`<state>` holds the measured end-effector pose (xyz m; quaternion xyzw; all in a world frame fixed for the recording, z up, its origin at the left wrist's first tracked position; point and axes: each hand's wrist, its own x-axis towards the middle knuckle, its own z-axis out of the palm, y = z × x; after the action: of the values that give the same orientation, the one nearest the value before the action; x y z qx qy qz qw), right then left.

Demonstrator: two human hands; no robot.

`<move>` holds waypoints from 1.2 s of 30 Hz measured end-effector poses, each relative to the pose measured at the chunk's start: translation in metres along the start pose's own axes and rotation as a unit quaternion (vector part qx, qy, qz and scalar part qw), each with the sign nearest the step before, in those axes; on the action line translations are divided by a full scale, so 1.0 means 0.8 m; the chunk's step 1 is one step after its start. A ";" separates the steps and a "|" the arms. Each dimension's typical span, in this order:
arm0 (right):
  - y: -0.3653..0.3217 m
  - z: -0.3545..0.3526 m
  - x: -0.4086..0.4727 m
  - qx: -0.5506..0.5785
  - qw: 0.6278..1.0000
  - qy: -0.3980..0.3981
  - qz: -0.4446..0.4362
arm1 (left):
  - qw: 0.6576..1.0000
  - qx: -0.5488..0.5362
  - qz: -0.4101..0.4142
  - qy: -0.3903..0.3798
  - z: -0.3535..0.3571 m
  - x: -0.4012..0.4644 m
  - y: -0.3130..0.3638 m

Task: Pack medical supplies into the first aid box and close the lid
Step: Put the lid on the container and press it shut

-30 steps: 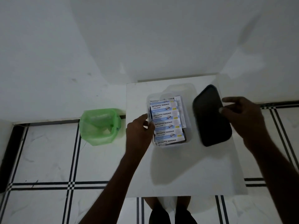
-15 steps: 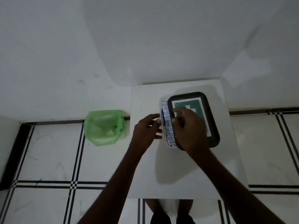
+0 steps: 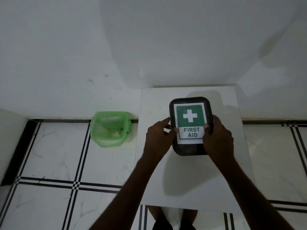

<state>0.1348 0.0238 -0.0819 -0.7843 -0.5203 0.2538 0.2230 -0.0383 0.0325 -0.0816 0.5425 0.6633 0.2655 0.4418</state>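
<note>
Both hands, left (image 3: 158,138) and right (image 3: 217,136), grip the lid (image 3: 191,126) from either side on the white surface (image 3: 191,180); a green bin (image 3: 110,129) sits apart on the floor.

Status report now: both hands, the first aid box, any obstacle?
Left hand and right hand grip the black plastic lid with green first-aid label at its sides. Lid covers the box. Small white table free around it.

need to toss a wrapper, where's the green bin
In the head view, the green bin sits on the tiled floor against the wall, left of the white table.
</note>
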 end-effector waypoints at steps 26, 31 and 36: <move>0.059 -0.033 -0.013 0.334 0.899 -0.180 0.219 | 0.968 -0.182 -0.175 -0.011 0.015 -0.037 -0.015; 0.055 -0.035 -0.004 0.305 0.906 -0.206 0.209 | 0.979 -0.119 -0.161 -0.036 0.010 -0.032 -0.008; 0.035 -0.042 0.033 0.220 0.938 -0.220 0.151 | 0.981 -0.097 -0.137 -0.094 -0.013 0.011 0.005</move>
<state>0.1846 0.0357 -0.0775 -0.7098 -0.3633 0.5584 0.2288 -0.0453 0.0436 -0.0760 0.4239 0.6579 0.2130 0.5848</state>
